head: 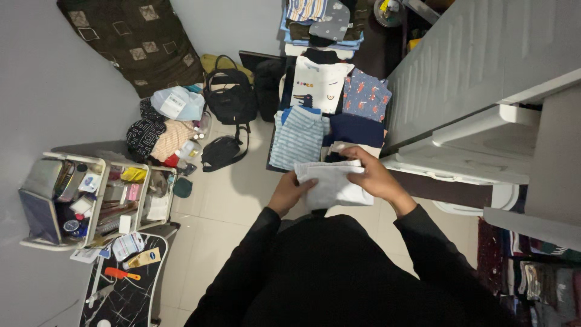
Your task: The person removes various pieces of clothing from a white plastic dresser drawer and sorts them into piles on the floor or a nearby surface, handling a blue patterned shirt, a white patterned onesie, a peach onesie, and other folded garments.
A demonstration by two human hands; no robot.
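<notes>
Left hand [292,191]: it grips the left edge of a white folded cloth [333,184], with the fingers curled under it.
Right hand [375,175]: it lies on top of the cloth on the right side. The fingers are spread over the top edge and press it down.
White folded cloth: both hands hold it up in front of the person's body, above the floor. It hangs just over the near end of the clothes below.
Sleeves: the person wears black long sleeves [423,242].
Clothes on the floor: folded clothes lie in rows past the hands. There is a blue striped shirt [298,138], a dark blue piece [356,130], a blue shirt with orange shapes [366,95] and a white shirt with small pictures [319,83].
Bags: a black bag [231,97] and a smaller black bag [221,152] lie left of the clothes.
Shelf: a pale shelf cart [91,200] full of small things stands far to the left.
Cabinet: a white plastic cabinet [478,79] stands to the right.
</notes>
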